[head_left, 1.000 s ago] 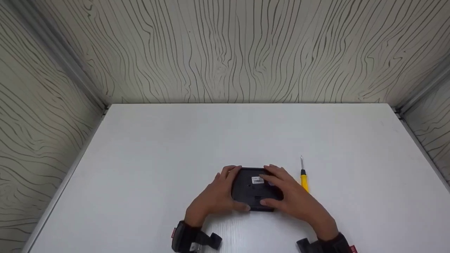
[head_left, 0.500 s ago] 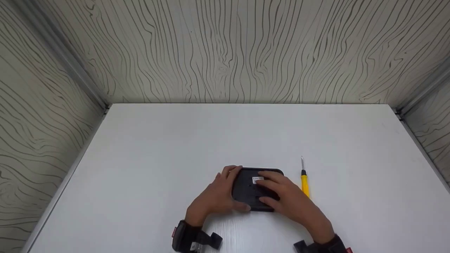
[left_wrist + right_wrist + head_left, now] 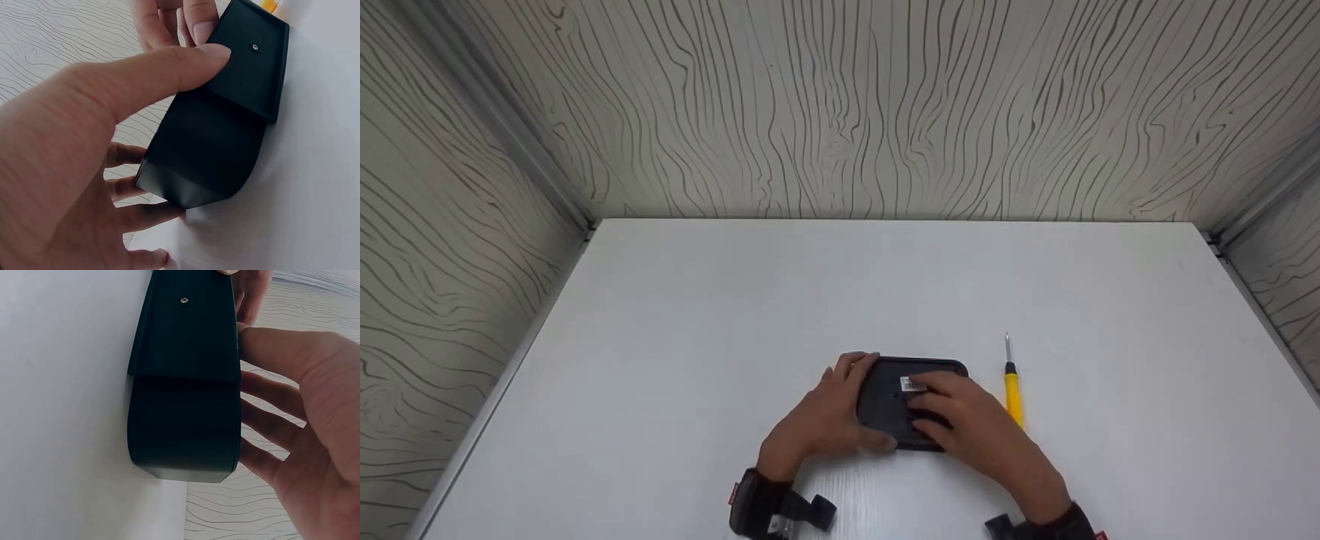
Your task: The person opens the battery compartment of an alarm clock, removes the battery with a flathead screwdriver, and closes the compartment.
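A black plastic box-like device (image 3: pixel 877 405) lies on the white table with a flat face up, a white barcode label (image 3: pixel 909 384) on it. My left hand (image 3: pixel 825 420) grips its left side, thumb on the near edge and fingers round the far edge. Bent fingers of my right hand (image 3: pixel 971 420) touch the upper face beside the label, thumb close to the near edge. That hand covers part of the face. In the left wrist view, a small screw (image 3: pixel 255 47) shows on the device's near side. The right wrist view has the device's rounded end (image 3: pixel 185 422).
To the right of the device lies a screwdriver (image 3: pixel 1013 397) with a yellow handle, its tip pointing away from me. The white table (image 3: pixel 697 300) is bounded by wood-grain patterned panels (image 3: pixel 840 112) at the back and both sides.
My right hand has slid from the device's right edge inward over its upper face, its fingers bending and drawing closer together. The left hand keeps its grip; the device stays in place.
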`<state>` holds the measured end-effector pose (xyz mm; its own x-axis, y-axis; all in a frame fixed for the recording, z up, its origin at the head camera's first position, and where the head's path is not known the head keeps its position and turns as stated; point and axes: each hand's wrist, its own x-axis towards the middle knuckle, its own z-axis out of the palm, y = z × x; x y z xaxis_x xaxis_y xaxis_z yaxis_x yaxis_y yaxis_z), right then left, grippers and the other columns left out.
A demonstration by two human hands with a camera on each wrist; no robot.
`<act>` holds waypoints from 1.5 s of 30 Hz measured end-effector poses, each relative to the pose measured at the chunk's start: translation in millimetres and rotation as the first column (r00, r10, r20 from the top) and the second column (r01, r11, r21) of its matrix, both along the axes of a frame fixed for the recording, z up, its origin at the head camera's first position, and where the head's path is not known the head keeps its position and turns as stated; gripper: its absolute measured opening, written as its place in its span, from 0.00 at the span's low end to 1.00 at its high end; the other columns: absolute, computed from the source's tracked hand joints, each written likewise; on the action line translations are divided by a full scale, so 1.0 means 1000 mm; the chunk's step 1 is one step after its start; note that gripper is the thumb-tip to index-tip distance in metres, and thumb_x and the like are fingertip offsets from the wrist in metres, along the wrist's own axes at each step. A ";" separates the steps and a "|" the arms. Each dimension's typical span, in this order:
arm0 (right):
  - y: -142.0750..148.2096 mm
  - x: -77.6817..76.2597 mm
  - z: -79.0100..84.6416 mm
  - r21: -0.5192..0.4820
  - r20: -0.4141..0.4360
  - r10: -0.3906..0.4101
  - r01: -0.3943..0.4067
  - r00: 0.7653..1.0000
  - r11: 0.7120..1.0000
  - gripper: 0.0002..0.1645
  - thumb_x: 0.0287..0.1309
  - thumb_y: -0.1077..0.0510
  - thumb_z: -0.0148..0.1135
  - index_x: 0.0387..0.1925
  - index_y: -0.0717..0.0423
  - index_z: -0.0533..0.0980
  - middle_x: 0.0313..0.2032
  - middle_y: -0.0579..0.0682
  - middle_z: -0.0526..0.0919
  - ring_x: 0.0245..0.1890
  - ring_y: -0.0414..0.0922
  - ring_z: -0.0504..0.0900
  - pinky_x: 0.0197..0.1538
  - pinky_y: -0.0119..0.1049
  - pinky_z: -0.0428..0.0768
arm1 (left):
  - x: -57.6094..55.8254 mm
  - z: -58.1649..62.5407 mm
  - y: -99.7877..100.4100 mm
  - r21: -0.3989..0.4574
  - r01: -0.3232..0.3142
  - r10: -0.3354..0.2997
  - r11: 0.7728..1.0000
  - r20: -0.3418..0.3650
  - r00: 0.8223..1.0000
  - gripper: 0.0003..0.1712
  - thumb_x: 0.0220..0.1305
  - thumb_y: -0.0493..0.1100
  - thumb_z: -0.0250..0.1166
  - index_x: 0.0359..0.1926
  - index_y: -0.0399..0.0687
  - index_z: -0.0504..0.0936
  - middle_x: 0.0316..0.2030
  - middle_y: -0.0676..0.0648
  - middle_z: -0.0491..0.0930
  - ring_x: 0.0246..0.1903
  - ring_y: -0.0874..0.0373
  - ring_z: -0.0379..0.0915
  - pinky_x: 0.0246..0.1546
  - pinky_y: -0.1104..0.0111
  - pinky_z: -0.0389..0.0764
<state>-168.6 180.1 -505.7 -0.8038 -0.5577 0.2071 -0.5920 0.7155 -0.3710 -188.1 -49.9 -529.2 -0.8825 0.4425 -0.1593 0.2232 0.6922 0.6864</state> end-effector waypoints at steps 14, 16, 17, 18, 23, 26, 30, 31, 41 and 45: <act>-0.007 0.001 0.001 0.056 -0.132 -0.007 0.014 0.991 0.998 0.08 0.50 0.55 0.73 0.34 0.49 0.86 0.47 0.47 0.85 0.50 0.45 0.81 0.55 0.45 0.81 | -0.002 0.003 0.000 0.015 0.017 -0.017 1.000 -0.050 0.999 0.62 0.45 0.62 0.75 0.76 0.55 0.51 0.71 0.50 0.55 0.65 0.50 0.66 0.69 0.49 0.63; -0.007 0.002 0.003 0.065 -0.133 -0.013 0.022 0.991 0.998 0.07 0.50 0.55 0.73 0.34 0.49 0.86 0.46 0.47 0.85 0.50 0.45 0.82 0.55 0.45 0.81 | -0.002 0.004 0.001 0.018 0.024 -0.023 1.000 -0.056 0.998 0.62 0.44 0.62 0.75 0.76 0.53 0.52 0.71 0.49 0.55 0.65 0.50 0.66 0.71 0.48 0.58; -0.007 0.002 0.003 0.067 -0.130 -0.016 0.025 0.991 0.997 0.07 0.50 0.56 0.73 0.34 0.49 0.86 0.46 0.48 0.86 0.49 0.45 0.82 0.55 0.45 0.81 | -0.003 0.003 0.002 0.019 0.025 -0.024 0.999 -0.060 0.998 0.62 0.44 0.62 0.75 0.75 0.53 0.52 0.71 0.49 0.55 0.65 0.51 0.66 0.72 0.48 0.57; -0.007 0.002 0.004 0.071 -0.128 -0.019 0.029 0.992 0.997 0.07 0.50 0.56 0.73 0.34 0.49 0.86 0.46 0.48 0.86 0.50 0.46 0.82 0.55 0.45 0.81 | -0.003 0.004 0.002 0.019 0.026 -0.025 0.999 -0.062 0.998 0.62 0.44 0.62 0.75 0.75 0.53 0.52 0.71 0.49 0.55 0.65 0.51 0.66 0.71 0.48 0.58; -0.009 0.004 0.006 0.096 -0.108 -0.022 0.032 0.994 0.995 0.08 0.51 0.57 0.72 0.36 0.52 0.86 0.46 0.50 0.87 0.51 0.48 0.83 0.54 0.45 0.81 | -0.004 0.004 0.005 0.006 0.027 -0.027 1.000 -0.074 0.997 0.63 0.43 0.62 0.76 0.75 0.52 0.53 0.70 0.49 0.56 0.63 0.51 0.68 0.71 0.48 0.60; -0.009 0.005 0.006 0.108 -0.103 -0.017 0.028 0.995 0.994 0.09 0.52 0.56 0.72 0.37 0.52 0.86 0.47 0.51 0.87 0.52 0.49 0.84 0.53 0.45 0.82 | -0.003 0.004 0.005 0.001 0.025 -0.025 1.000 -0.074 0.997 0.62 0.43 0.62 0.76 0.75 0.52 0.53 0.70 0.49 0.57 0.62 0.50 0.68 0.67 0.49 0.66; -0.007 0.006 0.005 0.112 -0.100 -0.004 0.016 0.995 0.994 0.11 0.52 0.57 0.72 0.38 0.54 0.86 0.46 0.52 0.87 0.50 0.49 0.85 0.51 0.44 0.83 | -0.001 0.000 0.006 0.010 0.024 -0.024 1.000 -0.064 0.998 0.63 0.43 0.63 0.75 0.75 0.53 0.53 0.70 0.49 0.57 0.63 0.49 0.66 0.64 0.49 0.69; -0.007 0.006 0.004 0.113 -0.103 0.006 0.006 0.995 0.994 0.10 0.51 0.58 0.72 0.38 0.54 0.86 0.46 0.53 0.87 0.50 0.49 0.85 0.50 0.44 0.83 | 0.000 -0.001 0.006 0.014 0.024 -0.023 1.000 -0.062 0.998 0.63 0.42 0.63 0.75 0.75 0.53 0.53 0.69 0.49 0.57 0.63 0.49 0.66 0.64 0.49 0.69; -0.008 0.000 0.005 0.204 -0.233 0.167 -0.119 0.958 0.972 0.06 0.52 0.58 0.71 0.33 0.55 0.86 0.40 0.52 0.88 0.40 0.47 0.88 0.41 0.39 0.86 | -0.001 -0.003 0.005 0.006 0.007 -0.006 1.000 -0.082 0.997 0.63 0.40 0.61 0.77 0.75 0.53 0.55 0.69 0.50 0.58 0.61 0.48 0.66 0.56 0.51 0.75; -0.010 -0.003 0.006 0.267 -0.288 0.233 -0.156 0.929 0.951 0.05 0.51 0.58 0.71 0.32 0.55 0.85 0.37 0.51 0.88 0.36 0.45 0.88 0.38 0.37 0.86 | -0.001 -0.003 0.004 -0.006 0.006 -0.006 1.000 -0.108 0.994 0.62 0.41 0.59 0.78 0.74 0.52 0.54 0.68 0.49 0.59 0.62 0.49 0.67 0.62 0.48 0.71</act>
